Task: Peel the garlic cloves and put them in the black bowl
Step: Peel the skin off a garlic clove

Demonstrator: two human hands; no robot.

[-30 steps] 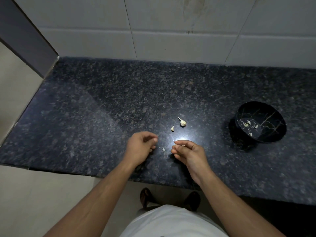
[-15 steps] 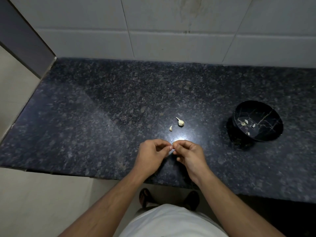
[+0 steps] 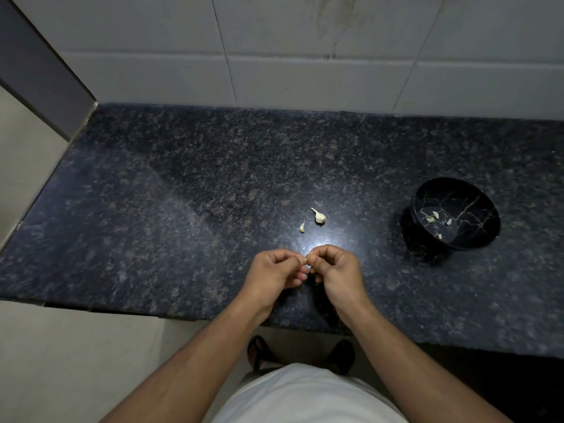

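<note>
— What is shown at the front edge of the granite countertop (image 3: 152,239)?

— A garlic clove (image 3: 307,260), almost wholly hidden, is pinched between the left hand (image 3: 274,274) and the right hand (image 3: 334,271). Both hands are curled, fingertips meeting over the clove just inside the front edge, near its middle. Only a pale sliver is seen between the thumbs.

— Where are the other cloves found?

— Two unpeeled cloves are left on the countertop just behind the hands: a larger clove (image 3: 319,216) and, beside it to the left, a smaller clove (image 3: 302,228). A tiny fleck, probably skin, is seen between them and the hands. Several peeled pieces are already held in the black bowl (image 3: 476,242), which is set well apart toward the right edge.

— How far along is the job judged to be?

— Past the middle, it is judged: one clove in hand and two waiting.

— How is this step best done?

— The clove should be kept steady by one hand while the papery skin is caught at the pointed tip by a nail of the other and drawn back in strips. A light twist is advised so the skin is loosened first. Because the clove is small and slippery once bared, it should be held low over the countertop, so that nothing is lost over the front edge if it is dropped. Which hand is peeling cannot be told.
</note>
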